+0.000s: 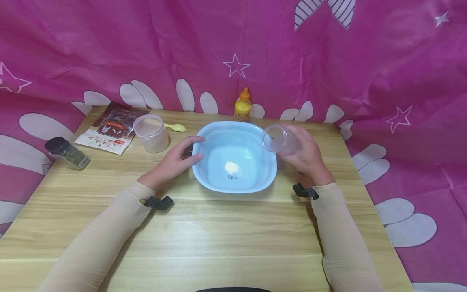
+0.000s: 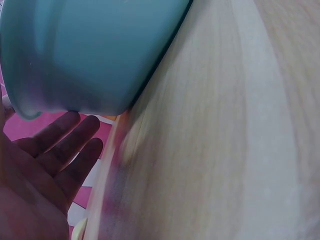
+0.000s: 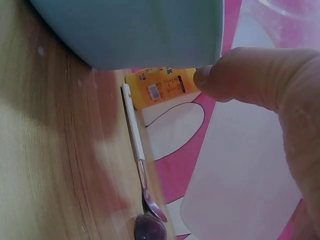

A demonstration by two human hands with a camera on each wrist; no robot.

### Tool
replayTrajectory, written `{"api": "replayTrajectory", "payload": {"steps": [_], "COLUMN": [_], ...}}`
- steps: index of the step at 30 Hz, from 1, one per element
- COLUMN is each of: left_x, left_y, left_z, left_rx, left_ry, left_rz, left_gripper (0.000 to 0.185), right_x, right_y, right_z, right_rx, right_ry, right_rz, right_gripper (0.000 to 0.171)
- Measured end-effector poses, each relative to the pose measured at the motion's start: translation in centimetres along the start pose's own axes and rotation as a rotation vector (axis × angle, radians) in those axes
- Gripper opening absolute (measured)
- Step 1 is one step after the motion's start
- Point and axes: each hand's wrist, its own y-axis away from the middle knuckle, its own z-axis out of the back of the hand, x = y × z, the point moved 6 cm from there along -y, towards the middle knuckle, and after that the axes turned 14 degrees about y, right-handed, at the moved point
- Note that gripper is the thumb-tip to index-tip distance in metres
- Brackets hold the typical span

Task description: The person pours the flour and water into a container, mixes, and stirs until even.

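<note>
A light blue square bowl [image 1: 223,138] stands mid-table with a small heap of white powder [image 1: 232,166] on its bottom. My left hand [image 1: 181,154] rests with straight fingers against the bowl's left rim; the left wrist view has the open palm and fingers [image 2: 60,150] beside the bowl's wall [image 2: 90,50]. My right hand [image 1: 304,152] grips a clear plastic cup [image 1: 278,139], tipped on its side over the bowl's right rim. It looks empty. In the right wrist view my thumb [image 3: 240,75] lies on the cup [image 3: 240,170].
Behind the bowl stands a yellow squeeze bottle [image 1: 242,105]. At back left are a clear lidded tub [image 1: 151,133], a pale yellow spoon [image 1: 176,127], a printed packet [image 1: 111,129] and a black-capped spice jar [image 1: 67,153]. A spoon [image 3: 140,160] lies by the bowl. Pink cloth surrounds the wooden table [image 1: 226,231].
</note>
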Motion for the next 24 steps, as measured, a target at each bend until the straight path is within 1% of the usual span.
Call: {"api": "replayTrajectory", "payload": {"steps": [7,12,24], "left_x": [0.04,0.03,0.00], "left_y": [-0.03,0.00,0.03], "left_z": [0.01,-0.01,-0.03], "left_rx": [-0.004,-0.005,0.001], "left_ry": [0.000,0.002,-0.001], "left_rz": [0.003,0.001,0.010], "left_gripper": [0.054,0.054,0.054], "right_x": [0.39,0.61,0.93], "right_y": [-0.27,-0.28,-0.11], "right_z": [0.08,0.04,0.43], "right_rx": [-0.006,0.019,-0.024], "right_ry": [0.075,0.109,0.152], "right_rz": [0.063,0.072,0.134], "right_gripper": [0.081,0.082,0.081]}}
